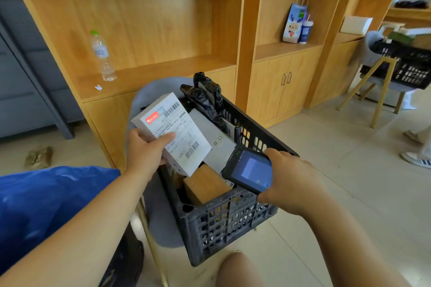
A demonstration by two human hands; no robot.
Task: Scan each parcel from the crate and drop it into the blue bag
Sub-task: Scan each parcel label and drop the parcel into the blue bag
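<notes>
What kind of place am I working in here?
Likely a small parcel pickup or sorting room: a black crate of parcels, a labelled white parcel in the left hand, a handheld scanner in the right hand, wooden wall shelving with cupboards.

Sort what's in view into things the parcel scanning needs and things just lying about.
Job: white parcel in left hand, scanner in right hand, black crate, brown box inside it, blue bag.
Lying about: water bottle, gift bag, cup, white box on the shelves.
</notes>
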